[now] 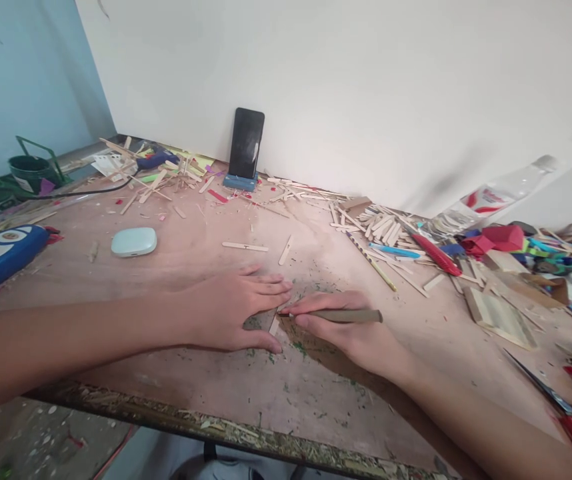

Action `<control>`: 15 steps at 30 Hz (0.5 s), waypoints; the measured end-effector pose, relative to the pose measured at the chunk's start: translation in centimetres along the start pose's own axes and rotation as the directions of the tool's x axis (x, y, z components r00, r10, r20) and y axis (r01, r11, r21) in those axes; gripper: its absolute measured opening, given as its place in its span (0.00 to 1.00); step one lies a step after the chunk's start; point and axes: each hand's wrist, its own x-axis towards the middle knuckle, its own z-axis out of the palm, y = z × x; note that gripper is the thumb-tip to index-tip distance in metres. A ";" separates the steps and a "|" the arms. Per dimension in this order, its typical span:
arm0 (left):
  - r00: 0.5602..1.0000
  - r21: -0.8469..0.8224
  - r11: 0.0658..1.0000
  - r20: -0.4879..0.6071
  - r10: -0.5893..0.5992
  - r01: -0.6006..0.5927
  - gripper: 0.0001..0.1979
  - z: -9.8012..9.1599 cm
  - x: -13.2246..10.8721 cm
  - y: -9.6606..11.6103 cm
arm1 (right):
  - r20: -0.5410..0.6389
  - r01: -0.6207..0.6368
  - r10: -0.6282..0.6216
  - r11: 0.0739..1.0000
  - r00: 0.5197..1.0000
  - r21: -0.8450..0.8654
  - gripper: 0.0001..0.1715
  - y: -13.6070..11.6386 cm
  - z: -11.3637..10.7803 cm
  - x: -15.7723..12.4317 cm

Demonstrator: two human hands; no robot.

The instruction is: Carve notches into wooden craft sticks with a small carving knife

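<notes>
My left hand [243,303] lies flat on the wooden tabletop, fingers stretched out and thumb spread. Its fingertips rest over the upper part of a short popsicle stick [275,325], whose lower end shows between thumb and fingers. In my right hand [346,327] is a slim pen-like tool [351,315] with an olive-brown barrel. Its dark tip touches or nearly touches the stick; whether it is a pen or a craft knife I cannot tell. Just beyond the hands lie two more sticks, one flat across [245,247] with a small dark mark, the other slanted [285,250].
A phone [247,143] stands in a blue holder against the wall. A mint case [135,241] sits left. Loose sticks [386,227], a striped pencil [376,263], a red cutter-like tool [436,254] and scissors [561,400] lie right. A plastic bottle [496,197] leans behind.
</notes>
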 end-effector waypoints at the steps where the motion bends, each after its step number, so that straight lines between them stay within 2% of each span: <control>1: 1.000 0.001 1.000 0.000 -0.001 0.001 0.47 0.0 0.0 0.0 | 0.001 0.004 -0.004 1.000 1.000 -0.001 0.23 0.0 0.0 0.0; 15: 0.998 0.006 0.998 0.029 -0.064 0.063 0.49 -0.6 0.2 0.7 | 0.009 0.076 -0.075 0.995 0.997 -0.069 0.23 -0.3 -0.1 0.0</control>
